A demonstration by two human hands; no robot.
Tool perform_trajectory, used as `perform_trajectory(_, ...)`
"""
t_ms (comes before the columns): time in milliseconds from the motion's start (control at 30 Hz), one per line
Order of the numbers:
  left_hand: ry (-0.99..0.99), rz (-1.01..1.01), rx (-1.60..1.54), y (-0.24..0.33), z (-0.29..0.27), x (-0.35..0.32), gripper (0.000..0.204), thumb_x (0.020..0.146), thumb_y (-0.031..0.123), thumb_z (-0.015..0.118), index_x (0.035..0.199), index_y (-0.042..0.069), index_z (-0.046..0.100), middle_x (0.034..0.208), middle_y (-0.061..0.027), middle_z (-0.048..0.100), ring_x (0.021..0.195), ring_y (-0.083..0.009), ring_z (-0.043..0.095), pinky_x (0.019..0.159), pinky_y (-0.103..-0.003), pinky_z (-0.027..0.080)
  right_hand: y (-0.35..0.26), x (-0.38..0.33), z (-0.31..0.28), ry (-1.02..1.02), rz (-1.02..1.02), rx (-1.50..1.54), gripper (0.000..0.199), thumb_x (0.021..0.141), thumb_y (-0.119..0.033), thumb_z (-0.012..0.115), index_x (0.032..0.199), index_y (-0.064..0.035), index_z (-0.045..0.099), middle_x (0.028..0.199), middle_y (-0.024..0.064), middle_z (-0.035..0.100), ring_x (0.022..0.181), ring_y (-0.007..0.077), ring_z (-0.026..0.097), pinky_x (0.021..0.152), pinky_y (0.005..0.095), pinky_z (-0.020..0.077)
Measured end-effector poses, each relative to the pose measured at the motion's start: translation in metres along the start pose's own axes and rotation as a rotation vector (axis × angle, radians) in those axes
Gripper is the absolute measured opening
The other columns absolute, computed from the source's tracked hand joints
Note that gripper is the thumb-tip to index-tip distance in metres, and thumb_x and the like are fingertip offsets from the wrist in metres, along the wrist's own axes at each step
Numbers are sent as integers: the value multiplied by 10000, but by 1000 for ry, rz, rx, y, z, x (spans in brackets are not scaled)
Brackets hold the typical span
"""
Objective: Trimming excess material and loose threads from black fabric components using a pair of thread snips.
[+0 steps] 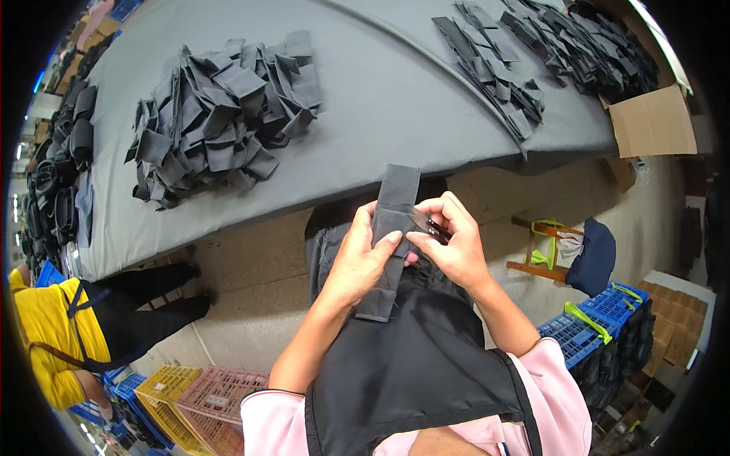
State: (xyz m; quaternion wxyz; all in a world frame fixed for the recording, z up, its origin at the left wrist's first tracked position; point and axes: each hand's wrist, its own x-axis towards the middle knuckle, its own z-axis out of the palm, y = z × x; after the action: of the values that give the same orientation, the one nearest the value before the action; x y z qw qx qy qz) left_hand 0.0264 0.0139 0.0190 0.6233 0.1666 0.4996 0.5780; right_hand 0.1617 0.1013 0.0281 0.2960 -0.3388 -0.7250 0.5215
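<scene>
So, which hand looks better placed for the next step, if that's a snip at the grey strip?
Right, probably. The right hand holds a small black-handled tool, its pointed metal end at the grey strip. The left hand grips that strip, with no tool visible in it.

Dark tool (433,227), perhaps snips, mostly hidden within the right hand (459,245).

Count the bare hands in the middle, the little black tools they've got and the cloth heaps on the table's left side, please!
Left hand and right hand: 2
Black tool: 1
Cloth heap: 1
Total: 4
</scene>
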Motion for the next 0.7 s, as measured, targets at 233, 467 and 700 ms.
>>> perform_trajectory(233,-12,-56,-133,-3,-8,8,349,918,117,564,1190,-29,402,1046,-138,591,783,-192,652,719,-307,564,10,6,13,62,310,470,171,800,51,649,925,7,541,742,-3,516,620,38,532,479,208,502)
perform_trajectory(467,-34,-105,-98,-1,-10,18,286,929,169,567,1138,-4,478,1064,-104,575,897,-145,600,800,-275,503,21,21,9,-101,466,465,134,821,21,641,904,-3,538,799,9,547,633,28,512,464,196,487)
perform_trajectory(700,103,-105,-56,-20,-9,14,537,901,420,583,1229,31,410,1146,-74,517,1073,-144,493,928,-299,419,33,9,27,59,-50,-32,164,695,73,705,786,-13,599,707,34,485,553,90,442,439,239,333)
